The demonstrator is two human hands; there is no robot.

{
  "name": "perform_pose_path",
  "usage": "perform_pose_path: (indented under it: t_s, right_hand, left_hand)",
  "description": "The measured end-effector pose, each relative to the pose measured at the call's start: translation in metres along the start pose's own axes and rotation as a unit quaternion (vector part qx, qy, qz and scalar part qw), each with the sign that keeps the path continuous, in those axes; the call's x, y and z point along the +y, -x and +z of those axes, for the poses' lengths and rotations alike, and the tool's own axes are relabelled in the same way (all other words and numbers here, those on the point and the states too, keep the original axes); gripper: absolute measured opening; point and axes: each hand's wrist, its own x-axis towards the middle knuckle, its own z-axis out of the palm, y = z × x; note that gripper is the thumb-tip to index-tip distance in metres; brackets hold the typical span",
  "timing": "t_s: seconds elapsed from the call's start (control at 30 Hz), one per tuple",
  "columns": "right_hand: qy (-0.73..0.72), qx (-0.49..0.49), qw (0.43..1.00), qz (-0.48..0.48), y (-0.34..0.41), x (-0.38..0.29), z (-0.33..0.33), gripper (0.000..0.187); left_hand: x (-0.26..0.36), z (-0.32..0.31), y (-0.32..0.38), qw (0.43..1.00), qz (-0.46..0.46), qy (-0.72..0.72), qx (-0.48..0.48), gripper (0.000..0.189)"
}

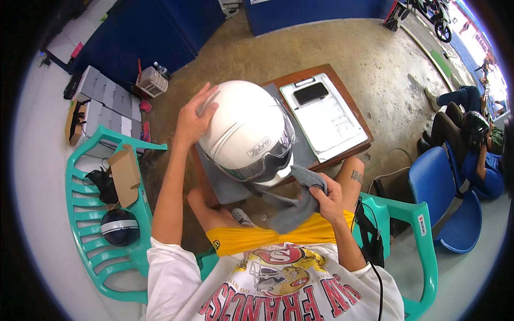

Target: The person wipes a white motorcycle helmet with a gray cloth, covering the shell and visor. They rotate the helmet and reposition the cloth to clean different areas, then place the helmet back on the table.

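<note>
A white full-face motorcycle helmet marked Zebra stands on a grey mat on a small wooden table. Its clear visor faces toward my right side. My left hand rests against the left side of the shell with fingers spread, steadying contact only. In my right hand is a bunched grey cloth; one end reaches up close to the helmet's chin area, and whether it touches there I cannot tell. The cloth's lower part hangs, blurred, over my lap.
Right of the helmet lies a clipboard with written paper, a pen and a black smartphone. A green plastic chair at left holds a dark ball-like helmet and an open cardboard box. Blue seats and seated people are at right.
</note>
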Motion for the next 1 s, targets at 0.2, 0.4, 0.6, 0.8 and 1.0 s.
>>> perform_pose_path:
  t_s: [0.2, 0.4, 0.6, 0.8, 1.0]
  right_hand:
    - [0.317, 0.230, 0.920, -0.024, -0.017, -0.047, -0.003, 0.038]
    - [-0.036, 0.086, 0.994, 0.052, -0.086, -0.022, -0.019, 0.039]
    - [-0.360, -0.010, 0.914, 0.187, -0.074, -0.027, -0.046, 0.045]
    - [-0.416, -0.113, 0.892, 0.134, -0.054, -0.031, -0.045, 0.042]
    - [0.160, -0.051, 0.982, -0.081, -0.019, -0.051, -0.048, 0.026]
  left_hand:
    - [0.006, -0.001, 0.004, 0.999, -0.030, 0.034, -0.004, 0.041]
    - [-0.006, 0.002, 0.001, 0.998, -0.008, 0.066, -0.003, 0.040]
    - [-0.011, 0.002, -0.001, 0.995, -0.037, 0.095, -0.008, 0.040]
    - [-0.009, 0.003, -0.001, 0.996, -0.023, 0.090, -0.013, 0.040]
    - [-0.012, 0.003, -0.001, 0.994, -0.025, 0.107, -0.009, 0.040]
